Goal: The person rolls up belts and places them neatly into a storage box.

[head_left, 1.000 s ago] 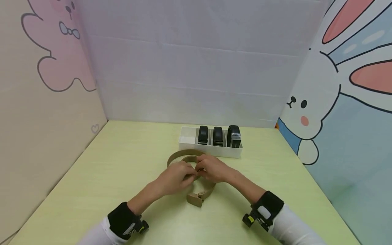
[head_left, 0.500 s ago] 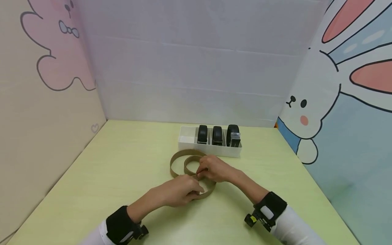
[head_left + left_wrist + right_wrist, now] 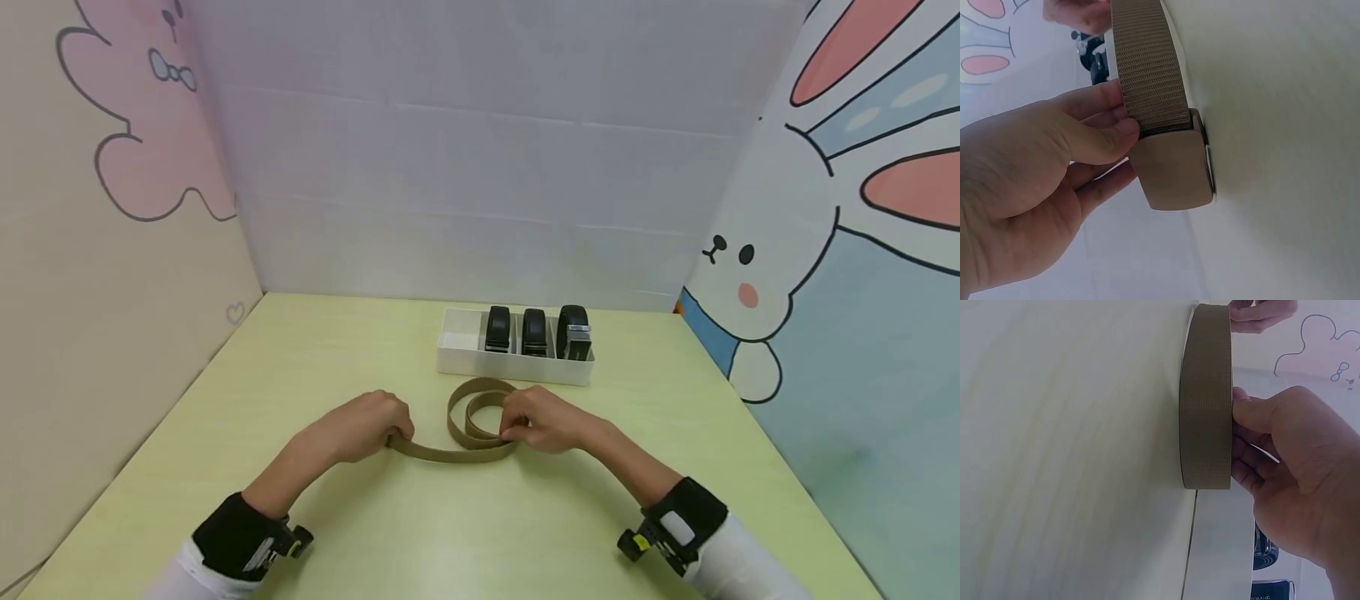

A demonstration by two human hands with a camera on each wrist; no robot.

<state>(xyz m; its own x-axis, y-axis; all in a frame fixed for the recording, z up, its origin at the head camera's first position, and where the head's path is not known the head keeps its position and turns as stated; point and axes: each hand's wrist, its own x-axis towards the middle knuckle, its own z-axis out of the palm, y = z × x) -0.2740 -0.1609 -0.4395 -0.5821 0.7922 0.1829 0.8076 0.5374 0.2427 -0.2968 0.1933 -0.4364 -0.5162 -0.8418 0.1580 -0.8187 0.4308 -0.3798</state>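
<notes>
A tan webbing belt [image 3: 450,455] stands on its edge on the table, partly wound into a loose double coil. My left hand [image 3: 366,425] pinches its free end at the left, where the left wrist view shows a tan plate buckle [image 3: 1172,170] just beyond the thumb. From there the strap runs in a shallow curve to my right hand [image 3: 543,419]. That hand pinches the coil's right side by its upper edge, thumb and fingers on the webbing [image 3: 1205,406] in the right wrist view. The fingertips of both hands are partly hidden in the head view.
Behind the coil stands a white divided box [image 3: 480,364]. Three rolled black belts stand in it: one left [image 3: 498,329], one middle [image 3: 534,332] and one right with a silver buckle [image 3: 577,342]. Cartoon-printed panels border the pale yellow table [image 3: 450,533].
My left hand has moved from beside the coil out to the left, drawing the belt's buckle end with it. My right hand has shifted slightly right, and the coil has become smaller.
</notes>
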